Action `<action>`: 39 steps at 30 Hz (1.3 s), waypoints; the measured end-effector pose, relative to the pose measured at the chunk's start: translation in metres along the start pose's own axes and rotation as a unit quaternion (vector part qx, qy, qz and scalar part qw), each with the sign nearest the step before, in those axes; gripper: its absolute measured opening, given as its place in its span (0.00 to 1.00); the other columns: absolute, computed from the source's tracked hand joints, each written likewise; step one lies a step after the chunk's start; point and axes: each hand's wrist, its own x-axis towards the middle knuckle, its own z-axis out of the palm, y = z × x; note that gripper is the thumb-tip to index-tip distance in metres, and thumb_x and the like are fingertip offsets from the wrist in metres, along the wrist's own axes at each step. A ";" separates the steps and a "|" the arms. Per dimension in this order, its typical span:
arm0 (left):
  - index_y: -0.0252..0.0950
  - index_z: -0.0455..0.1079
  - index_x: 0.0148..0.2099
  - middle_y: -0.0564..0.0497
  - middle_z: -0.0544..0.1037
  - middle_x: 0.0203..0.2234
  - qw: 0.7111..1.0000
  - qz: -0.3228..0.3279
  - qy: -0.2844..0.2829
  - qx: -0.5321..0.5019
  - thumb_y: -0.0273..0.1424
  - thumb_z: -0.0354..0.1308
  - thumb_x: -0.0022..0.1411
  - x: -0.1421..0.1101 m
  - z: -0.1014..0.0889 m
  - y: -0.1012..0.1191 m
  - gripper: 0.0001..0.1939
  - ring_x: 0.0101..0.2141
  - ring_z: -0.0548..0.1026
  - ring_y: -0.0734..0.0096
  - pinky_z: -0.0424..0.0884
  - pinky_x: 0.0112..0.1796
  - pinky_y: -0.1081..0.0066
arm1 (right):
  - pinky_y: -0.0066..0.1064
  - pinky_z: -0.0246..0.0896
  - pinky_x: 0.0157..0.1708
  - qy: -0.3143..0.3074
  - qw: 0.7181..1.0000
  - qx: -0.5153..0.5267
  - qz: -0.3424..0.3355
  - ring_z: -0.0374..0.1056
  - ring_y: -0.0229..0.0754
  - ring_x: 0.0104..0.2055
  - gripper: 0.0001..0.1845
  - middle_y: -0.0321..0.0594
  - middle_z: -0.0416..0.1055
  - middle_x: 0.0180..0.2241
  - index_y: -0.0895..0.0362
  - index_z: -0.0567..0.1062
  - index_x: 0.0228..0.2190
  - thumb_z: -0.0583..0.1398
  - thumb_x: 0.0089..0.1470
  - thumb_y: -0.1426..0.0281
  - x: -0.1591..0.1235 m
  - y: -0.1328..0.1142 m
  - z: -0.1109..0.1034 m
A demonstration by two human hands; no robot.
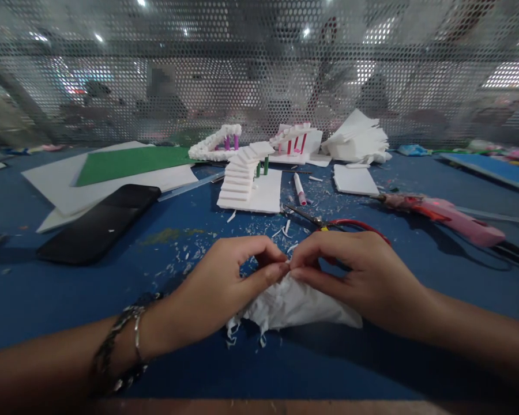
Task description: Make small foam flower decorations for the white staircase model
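Observation:
My left hand [242, 282] and my right hand [354, 276] meet just above the near middle of the table, with thumbs and forefingers pinched together. Between and below the fingertips is a crumpled white tissue-like sheet [300, 305], with torn, frayed bits at its left end. What exactly lies between the fingertips is too small to make out. Red-handled scissors [324, 223] lie just beyond my right hand, partly hidden by it. White scraps [185, 248] are strewn over the blue tabletop around my hands.
Beyond my hands stand a small white staircase model [242, 178], two more models and a stack of white sheets [357, 138]. A pink glue gun [450, 216] lies right. At left are a black phone [101, 225] and a green sheet [130, 164]. A perforated metal screen [259, 69] rises behind.

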 end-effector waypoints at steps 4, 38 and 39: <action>0.35 0.66 0.28 0.59 0.71 0.22 1.000 0.002 -0.002 -0.001 0.27 0.50 0.57 -0.002 0.002 -0.001 0.07 0.25 0.68 0.80 0.61 0.27 0.83 | 0.18 0.56 0.21 0.005 1.000 0.001 0.015 0.63 0.29 0.21 0.03 0.32 0.68 0.20 0.59 0.68 0.24 0.57 0.48 0.75 0.001 -0.001 0.003; 0.35 0.71 0.39 0.54 0.77 0.29 0.992 -0.082 -0.004 -0.092 0.27 0.52 0.55 -0.002 0.005 -0.001 0.09 0.30 0.73 0.72 0.68 0.30 0.76 | 0.25 0.60 0.28 0.045 0.998 -0.024 -0.026 0.65 0.34 0.29 0.04 0.37 0.70 0.27 0.58 0.71 0.30 0.56 0.50 0.74 0.001 0.000 0.003; 0.36 0.70 0.39 0.54 0.77 0.29 0.992 -0.077 -0.002 -0.096 0.28 0.51 0.55 -0.002 0.006 -0.002 0.10 0.31 0.73 0.73 0.68 0.30 0.76 | 0.25 0.60 0.29 0.048 0.998 -0.024 -0.030 0.65 0.34 0.29 0.04 0.37 0.71 0.27 0.58 0.71 0.29 0.56 0.50 0.74 0.002 0.000 0.003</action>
